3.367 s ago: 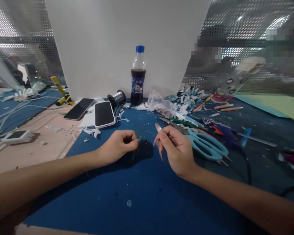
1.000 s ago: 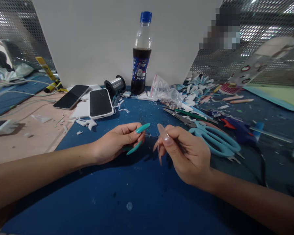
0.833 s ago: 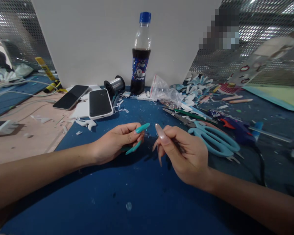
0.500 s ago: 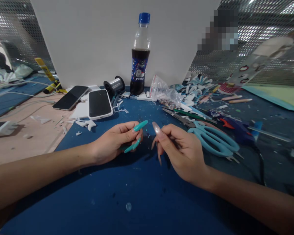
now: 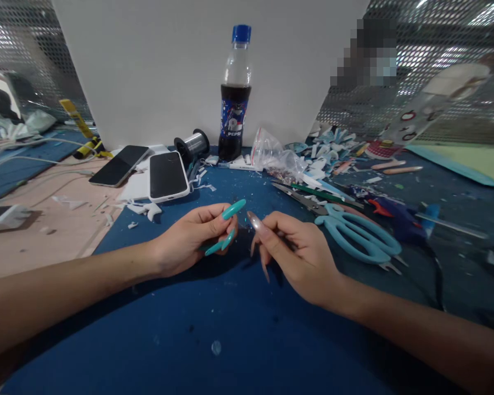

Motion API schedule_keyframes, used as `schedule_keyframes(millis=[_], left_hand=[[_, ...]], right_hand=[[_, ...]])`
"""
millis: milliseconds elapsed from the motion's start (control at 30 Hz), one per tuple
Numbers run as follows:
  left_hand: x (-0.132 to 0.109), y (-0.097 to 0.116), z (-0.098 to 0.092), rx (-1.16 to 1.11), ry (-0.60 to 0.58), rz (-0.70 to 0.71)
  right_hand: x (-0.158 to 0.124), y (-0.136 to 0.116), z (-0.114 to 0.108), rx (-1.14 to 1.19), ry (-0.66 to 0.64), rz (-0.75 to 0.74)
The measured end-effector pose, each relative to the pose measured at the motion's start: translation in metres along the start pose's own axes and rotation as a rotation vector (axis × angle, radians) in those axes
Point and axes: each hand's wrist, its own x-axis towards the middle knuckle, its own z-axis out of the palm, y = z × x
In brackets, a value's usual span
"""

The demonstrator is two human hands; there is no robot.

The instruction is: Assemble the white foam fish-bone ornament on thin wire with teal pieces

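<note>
My left hand, with long turquoise nails, is above the blue table mat. Its thumb and fingers are pinched together, and anything between them is hidden. Facing it, my right hand has long glossy beige nails and is also closed in a pinch; I cannot make out what it holds. A small gap separates the two thumb nails, with a tiny turquoise speck showing there. Light-blue-handled scissors lie close to the right hand's outer side.
Behind the hands stands a Pepsi bottle, beside a wire spool and a clear plastic bag. Two phones, a white one and a dark one, lie left. A glue gun and a scrap pile are right.
My right hand has shifted slightly left and tilted, its thumb nail lower and nearer the left hand. The left hand has moved a touch left; both stay pinched.
</note>
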Motion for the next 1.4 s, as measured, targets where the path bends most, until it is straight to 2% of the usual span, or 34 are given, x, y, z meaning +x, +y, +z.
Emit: schedule_keyframes(millis=[200,300,433,567,667,1067,1400], left_hand=[[0.000,-0.002,0.000,0.087,0.003,0.021],[0.000,-0.003,0.000,0.197,0.016,0.039],[-0.002,-0.001,0.003,0.391,-0.044,0.065],[-0.003,0.002,0.007,0.580,-0.077,0.032],[-0.004,0.004,0.009,0.640,-0.074,0.029],[-0.006,0.002,0.008,0.616,-0.049,0.028],[-0.006,0.001,0.007,0.618,-0.032,0.014]], right_hand=[[0.001,0.002,0.000,0.034,-0.031,0.031],[0.001,0.001,0.001,0.034,-0.033,0.042],[0.002,0.002,0.000,0.062,-0.076,0.065],[0.005,0.004,0.001,0.258,-0.170,0.159],[0.008,0.006,0.002,0.450,-0.203,0.256],[0.012,0.012,0.002,0.788,-0.083,0.349],[0.021,0.008,-0.005,1.235,0.009,0.580]])
